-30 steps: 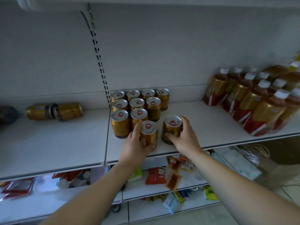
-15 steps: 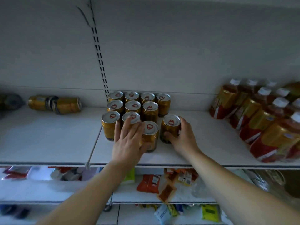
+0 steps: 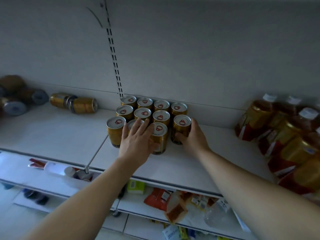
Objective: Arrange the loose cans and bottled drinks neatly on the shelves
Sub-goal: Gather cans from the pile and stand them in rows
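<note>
The right hand point(image 3: 193, 138) curls round a gold, silver-lidded drink can point(image 3: 182, 130), thumb low on its wall, seemingly to slide it flush with the row. Just left, the left hand point(image 3: 136, 142) lies flat, fingers straight, against the neighbouring front can point(image 3: 160, 135), probably steadying it (a fence of sorts). Beyond both stands the upright can block point(image 3: 143, 108) on the white metal shelf point(image 3: 173, 163); far left lie tipped gold cans point(image 3: 74, 103); right, amber white-capped bottles point(image 3: 256, 118).
</note>
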`<state>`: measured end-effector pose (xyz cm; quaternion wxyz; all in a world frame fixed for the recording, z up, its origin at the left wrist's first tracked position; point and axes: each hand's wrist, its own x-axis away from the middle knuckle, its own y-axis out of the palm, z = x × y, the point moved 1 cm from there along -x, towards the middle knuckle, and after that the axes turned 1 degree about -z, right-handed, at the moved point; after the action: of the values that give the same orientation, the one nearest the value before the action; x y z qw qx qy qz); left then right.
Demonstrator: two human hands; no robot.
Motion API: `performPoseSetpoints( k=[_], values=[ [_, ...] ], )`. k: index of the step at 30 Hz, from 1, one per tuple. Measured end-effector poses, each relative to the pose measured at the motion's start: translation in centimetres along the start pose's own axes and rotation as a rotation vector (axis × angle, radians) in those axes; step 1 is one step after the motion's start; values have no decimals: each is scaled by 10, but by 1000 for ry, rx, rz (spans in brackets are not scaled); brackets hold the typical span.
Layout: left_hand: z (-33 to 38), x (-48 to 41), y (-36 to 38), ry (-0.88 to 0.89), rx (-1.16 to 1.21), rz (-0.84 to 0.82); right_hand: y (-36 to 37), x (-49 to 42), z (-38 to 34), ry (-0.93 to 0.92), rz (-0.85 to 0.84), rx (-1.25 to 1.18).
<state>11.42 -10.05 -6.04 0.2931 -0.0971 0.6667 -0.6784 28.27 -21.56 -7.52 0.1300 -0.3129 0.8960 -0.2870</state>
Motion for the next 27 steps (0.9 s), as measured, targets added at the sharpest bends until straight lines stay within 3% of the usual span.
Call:
performPoseSetpoints(
  k=[10,14,19,22,27],
  values=[
    [-3,-5,-14,7,81,-54,-1,-7,-12,38,-43,40],
    [-28,-6,-42,-65,200,-23,-12,-3,-52,-65,36,137],
    [-95,6,-75,-199,383,-172,7,7,-131,-198,-49,309],
    [-150,29,-91,-229,322,-306,47,17,-179,-253,-127,362],
    [-245,75,-126,-307,257,-337,133,33,-246,-251,-226,380]
  ],
)
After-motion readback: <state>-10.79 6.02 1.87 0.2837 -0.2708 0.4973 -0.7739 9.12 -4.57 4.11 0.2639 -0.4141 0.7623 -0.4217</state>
